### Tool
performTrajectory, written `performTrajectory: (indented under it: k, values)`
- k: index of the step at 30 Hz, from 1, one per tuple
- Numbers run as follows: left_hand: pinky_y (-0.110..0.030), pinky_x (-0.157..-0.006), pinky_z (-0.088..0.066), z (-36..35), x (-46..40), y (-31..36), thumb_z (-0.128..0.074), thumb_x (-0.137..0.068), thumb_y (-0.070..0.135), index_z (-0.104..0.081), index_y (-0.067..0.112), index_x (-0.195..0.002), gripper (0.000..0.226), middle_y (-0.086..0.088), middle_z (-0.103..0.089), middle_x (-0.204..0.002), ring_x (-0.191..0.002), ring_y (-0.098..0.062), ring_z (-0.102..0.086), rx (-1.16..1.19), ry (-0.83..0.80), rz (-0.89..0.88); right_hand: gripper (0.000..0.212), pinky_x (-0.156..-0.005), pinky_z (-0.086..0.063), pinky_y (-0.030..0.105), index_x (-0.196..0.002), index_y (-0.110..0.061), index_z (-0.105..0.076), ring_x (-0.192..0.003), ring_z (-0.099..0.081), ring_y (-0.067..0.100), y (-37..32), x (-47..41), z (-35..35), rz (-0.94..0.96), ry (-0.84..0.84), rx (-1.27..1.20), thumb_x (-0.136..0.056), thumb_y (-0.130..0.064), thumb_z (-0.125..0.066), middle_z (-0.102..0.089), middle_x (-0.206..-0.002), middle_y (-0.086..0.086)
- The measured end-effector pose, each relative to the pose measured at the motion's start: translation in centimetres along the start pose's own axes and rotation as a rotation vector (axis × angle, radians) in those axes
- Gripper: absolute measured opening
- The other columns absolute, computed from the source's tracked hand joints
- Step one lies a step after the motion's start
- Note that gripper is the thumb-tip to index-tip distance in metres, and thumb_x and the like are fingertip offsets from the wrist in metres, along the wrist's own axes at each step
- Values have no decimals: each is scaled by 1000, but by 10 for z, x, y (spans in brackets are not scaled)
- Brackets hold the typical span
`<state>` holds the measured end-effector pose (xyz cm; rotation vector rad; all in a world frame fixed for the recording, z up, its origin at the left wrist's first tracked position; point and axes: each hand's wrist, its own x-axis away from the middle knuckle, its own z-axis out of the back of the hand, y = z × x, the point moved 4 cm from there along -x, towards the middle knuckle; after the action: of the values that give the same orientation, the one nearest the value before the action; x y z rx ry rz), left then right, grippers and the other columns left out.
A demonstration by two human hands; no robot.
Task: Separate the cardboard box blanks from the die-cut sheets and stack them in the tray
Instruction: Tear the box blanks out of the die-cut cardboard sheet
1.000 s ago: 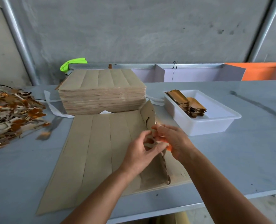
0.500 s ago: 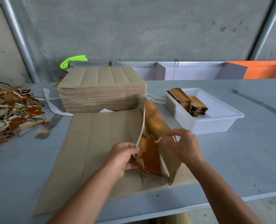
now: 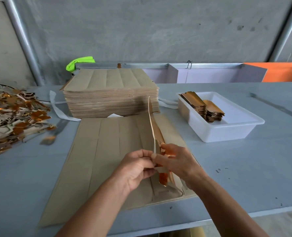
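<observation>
A cardboard strip, gold on its far face, stands on edge above the flat sheet lying on the grey surface. The left hand pinches the strip's near edge between thumb and fingers; the right hand grips its lower gold part from the other side, fingers pressed together on it. Behind the sheet sits a tall stack of sheets. To the right, the white tray holds two small piles of blanks. A heap of scraps lies far left
</observation>
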<state>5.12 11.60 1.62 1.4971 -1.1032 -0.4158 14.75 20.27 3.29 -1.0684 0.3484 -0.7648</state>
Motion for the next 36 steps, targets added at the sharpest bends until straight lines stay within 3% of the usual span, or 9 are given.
performTrajectory:
  k: [4,8,11,14,20,22,25,30,36]
  values:
    - [-22,-53,-49,-1,0,-2,-44,-82,-22,-62,-1,-90,29,-12,-68,-74,-67,-20,-63,23,17,-5,48,-71,-56,28,-123,-15,-53,-82,-61,14,5,-4,2,-170,-8,-42,-81,-29,-73,-58,-94,-3]
    - [-17,-49,-46,-2,0,-3,-45,-84,-20,-62,0,-84,26,-11,-69,-74,-59,-14,-62,-29,90,-26,8,-75,-59,41,-86,-13,-59,-75,-63,18,7,-7,6,-226,55,4,-84,-10,-67,-62,-86,8]
    - [-16,-48,-46,-6,0,-2,-48,-86,-16,-62,1,-85,21,-10,-67,-74,-60,-14,-60,-36,115,-51,6,-68,-61,40,-81,-5,-62,-65,-68,21,5,-8,10,-248,92,24,-85,0,-60,-67,-83,17]
    - [-17,-47,-46,-12,1,-1,-57,-84,-12,-62,1,-89,14,-10,-64,-73,-57,-13,-56,8,106,-39,9,-49,-54,28,-86,0,-60,-60,-67,20,7,-9,13,-295,112,-297,-86,7,-55,-66,-81,18]
    - [-29,-57,-52,-24,2,6,-56,-89,-1,-62,6,-89,9,-1,-62,-61,-56,-15,-58,78,-13,-72,12,-48,-48,24,-87,-5,-63,-61,-58,15,11,-7,6,-309,82,-378,-93,-8,-53,-61,-68,6]
    - [-28,-51,-53,-27,3,10,-52,-90,-5,-60,3,-91,11,-3,-59,-59,-47,-13,-55,175,-44,-88,16,-47,-44,24,-79,-6,-63,-53,-53,16,9,-8,3,-290,49,-299,-91,-5,-54,-56,-61,7]
    - [-19,-37,-42,-23,0,13,-49,-91,-6,-58,2,-88,12,-3,-55,-56,-37,-8,-43,209,12,-79,11,-65,-50,36,-79,-9,-61,-73,-58,25,7,-14,14,-313,165,-352,-88,-4,-57,-61,-79,14]
    - [-13,-29,-19,5,-6,19,-48,-89,-8,-59,4,-79,19,-3,-51,-60,-32,-2,-29,-22,250,-134,3,-60,-49,37,-88,-6,-58,-76,-58,29,21,-18,40,-427,242,-562,-87,-5,-60,-61,-88,17]
    - [-17,-37,-25,40,-15,25,-60,-87,7,-64,14,-69,19,4,-50,-54,-37,-4,-34,-401,458,-255,19,-48,-43,30,-104,-8,-60,-78,-56,31,48,-12,68,-477,288,-576,-85,-8,-62,-61,-95,16]
